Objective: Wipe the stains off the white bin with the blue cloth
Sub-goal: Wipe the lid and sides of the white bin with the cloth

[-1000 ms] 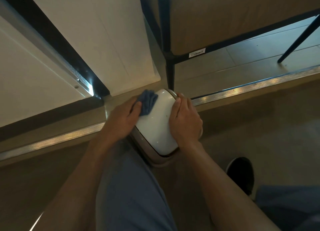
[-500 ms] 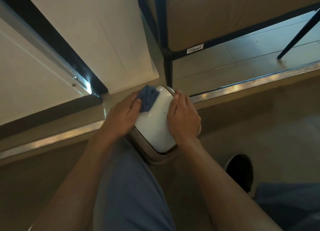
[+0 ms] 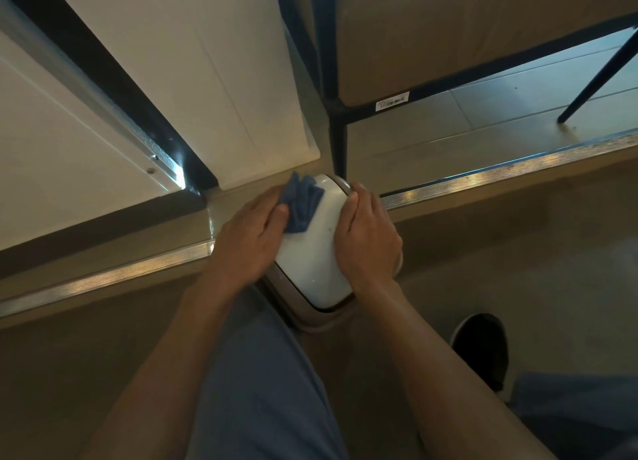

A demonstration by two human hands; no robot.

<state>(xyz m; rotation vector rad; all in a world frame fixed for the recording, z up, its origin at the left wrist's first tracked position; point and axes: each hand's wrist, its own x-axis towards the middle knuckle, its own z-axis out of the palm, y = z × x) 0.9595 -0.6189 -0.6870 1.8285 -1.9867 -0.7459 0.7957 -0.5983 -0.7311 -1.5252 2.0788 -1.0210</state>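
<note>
On the floor by the metal threshold strip [image 3: 483,175], the white bin [image 3: 310,252] runs its long axis near to far. Left hand [image 3: 247,238] pinches the blue cloth [image 3: 302,202] against its far-left lid; unwiped lid lies rightward and nearer. Right hand [image 3: 367,242], fingers extended, steadies the right side.

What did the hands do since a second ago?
The left hand slid the blue cloth a little up the white bin lid, toward its far end. The right hand stayed pressed on the lid's right side, and the bin stayed put.
</note>
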